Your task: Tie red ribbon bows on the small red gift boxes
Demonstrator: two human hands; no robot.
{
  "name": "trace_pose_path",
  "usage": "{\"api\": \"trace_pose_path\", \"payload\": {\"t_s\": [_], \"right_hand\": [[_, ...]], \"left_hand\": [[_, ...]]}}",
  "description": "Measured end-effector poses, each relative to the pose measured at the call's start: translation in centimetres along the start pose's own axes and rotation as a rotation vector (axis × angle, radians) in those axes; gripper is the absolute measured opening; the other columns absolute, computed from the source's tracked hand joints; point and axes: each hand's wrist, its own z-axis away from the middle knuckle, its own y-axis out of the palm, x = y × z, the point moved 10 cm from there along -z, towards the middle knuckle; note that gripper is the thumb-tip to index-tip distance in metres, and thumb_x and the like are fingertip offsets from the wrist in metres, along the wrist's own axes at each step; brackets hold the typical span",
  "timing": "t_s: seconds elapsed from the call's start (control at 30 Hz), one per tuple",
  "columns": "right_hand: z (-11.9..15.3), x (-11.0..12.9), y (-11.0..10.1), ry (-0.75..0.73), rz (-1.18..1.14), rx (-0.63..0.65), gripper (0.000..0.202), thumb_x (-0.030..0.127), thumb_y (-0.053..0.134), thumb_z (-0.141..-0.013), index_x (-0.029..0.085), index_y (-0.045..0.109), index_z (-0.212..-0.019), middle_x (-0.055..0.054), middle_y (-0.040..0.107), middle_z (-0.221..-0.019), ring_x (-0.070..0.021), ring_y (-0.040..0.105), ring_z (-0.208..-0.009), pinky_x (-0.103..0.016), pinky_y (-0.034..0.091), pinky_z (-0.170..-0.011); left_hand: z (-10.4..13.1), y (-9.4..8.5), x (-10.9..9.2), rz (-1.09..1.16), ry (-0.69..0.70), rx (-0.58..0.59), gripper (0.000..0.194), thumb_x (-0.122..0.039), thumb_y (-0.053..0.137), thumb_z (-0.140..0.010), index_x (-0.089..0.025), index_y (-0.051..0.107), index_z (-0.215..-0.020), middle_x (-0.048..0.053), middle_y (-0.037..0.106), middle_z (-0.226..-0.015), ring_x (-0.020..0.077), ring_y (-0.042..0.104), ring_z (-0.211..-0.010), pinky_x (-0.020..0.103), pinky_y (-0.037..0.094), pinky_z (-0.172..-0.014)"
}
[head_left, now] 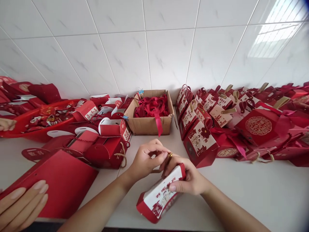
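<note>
Pinching something mostly hidden behind the printed box (pixel 164 193), both hands (pixel 147 158) close together.

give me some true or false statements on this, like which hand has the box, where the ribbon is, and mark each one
1. The right hand holds a small box. True.
2. The ribbon lies in the red tray. False: the ribbon is in the cardboard box.
3. A blue clip is on the rim of the cardboard box. True.
4. The left hand is inside the cardboard box. False: the left hand is close to the right hand, in front of the cardboard box.
5. Another person's hand touches something red at the near left. True.
</note>
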Motion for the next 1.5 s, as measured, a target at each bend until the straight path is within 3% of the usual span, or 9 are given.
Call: {"api": "trace_pose_path", "payload": {"t_s": [0.17, 0.33, 0.5, 0.7, 0.9, 1.07, 1.3, 1.5], "right_hand": [[0.0, 0.5, 0.7, -0.076, -0.111, 0.063, 0.024, 0.029, 0.076, -0.067, 0.017, 0.059, -0.078, -0.005, 0.06, -0.081, -0.0164, 0.056, -0.075, -0.03, 0.047, -0.069], [0.1, -0.1, 0.8, -0.025, -0.128, 0.054, 0.022, 0.023, 0.076, -0.068, 0.016, 0.059, -0.08, -0.003, 0.058, -0.077, -0.0142, 0.054, -0.07, -0.026, 0.045, -0.064], [0.2, -0.2, 1.0, 0.01, -0.157, 0.071, 0.021, 0.023, 0.076, -0.068, 0.015, 0.059, -0.078, -0.002, 0.057, -0.074, -0.0135, 0.054, -0.067, -0.026, 0.045, -0.062], [0.3, -0.6, 1.1, 0.047, -0.203, 0.086, 0.02, 0.02, 0.075, -0.068, 0.015, 0.059, -0.078, -0.002, 0.057, -0.073, -0.0128, 0.053, -0.066, -0.025, 0.043, -0.061], [0.3, -0.6, 1.3, 0.042, -0.227, 0.099, 0.021, 0.018, 0.076, -0.066, 0.015, 0.059, -0.076, -0.004, 0.059, -0.076, -0.0143, 0.055, -0.068, -0.026, 0.044, -0.062], [0.4, -0.6, 1.5, 0.057, -0.234, 0.113, 0.021, 0.019, 0.076, -0.065, 0.015, 0.059, -0.076, -0.004, 0.059, -0.076, -0.0151, 0.056, -0.069, -0.028, 0.045, -0.063], [0.8, -1.5, 1.7, 0.098, -0.25, 0.144, 0.023, 0.019, 0.077, -0.063, 0.014, 0.06, -0.079, -0.005, 0.061, -0.078, -0.0159, 0.055, -0.071, -0.029, 0.045, -0.064], [0.9, -2.4, 1.4, 0.191, -0.233, 0.123, 0.028, 0.021, 0.077, -0.063, 0.013, 0.062, -0.086, -0.003, 0.061, -0.075, -0.0119, 0.053, -0.063, -0.023, 0.042, -0.055]], "left_hand": [[-0.1, 0.8, 0.6, 0.145, -0.068, 0.129, 0.01, -0.021, 0.062, -0.078, -0.018, 0.072, -0.078, 0.0, 0.056, -0.077, 0.0078, 0.054, -0.064, 0.021, 0.044, -0.062], [0.1, 1.6, 1.4, 0.217, -0.135, 0.208, 0.009, -0.017, 0.061, -0.078, -0.015, 0.07, -0.078, 0.0, 0.06, -0.07, 0.0093, 0.055, -0.065, 0.022, 0.043, -0.064], [0.4, 1.4, 0.0, 0.167, -0.044, 0.269, 0.01, -0.019, 0.062, -0.08, -0.015, 0.069, -0.086, 0.001, 0.061, -0.077, 0.0105, 0.057, -0.07, 0.022, 0.044, -0.065], [0.2, 0.8, 0.0, 0.031, -0.062, 0.27, 0.013, -0.026, 0.068, -0.078, -0.014, 0.071, -0.082, 0.002, 0.058, -0.077, 0.0108, 0.056, -0.068, 0.023, 0.042, -0.06], [-0.2, 1.2, 1.5, 0.185, -0.138, 0.303, 0.006, -0.021, 0.075, -0.071, -0.016, 0.072, -0.073, -0.001, 0.057, -0.074, 0.0072, 0.053, -0.065, 0.021, 0.041, -0.061], [-0.1, 1.4, 2.5, 0.275, -0.199, 0.32, 0.014, -0.024, 0.08, -0.066, -0.014, 0.07, -0.069, -0.001, 0.055, -0.073, 0.0071, 0.051, -0.064, 0.021, 0.039, -0.059], [0.8, 3.1, 4.0, 0.36, -0.338, 0.5, 0.028, -0.032, 0.079, -0.066, -0.013, 0.06, -0.072, -0.001, 0.052, -0.067, 0.0071, 0.044, -0.057, 0.022, 0.035, -0.056], [1.2, 3.5, 3.4, 0.356, -0.333, 0.555, 0.034, -0.04, 0.075, -0.07, -0.012, 0.055, -0.073, -0.002, 0.048, -0.068, 0.0071, 0.041, -0.06, 0.021, 0.032, -0.057]]}}
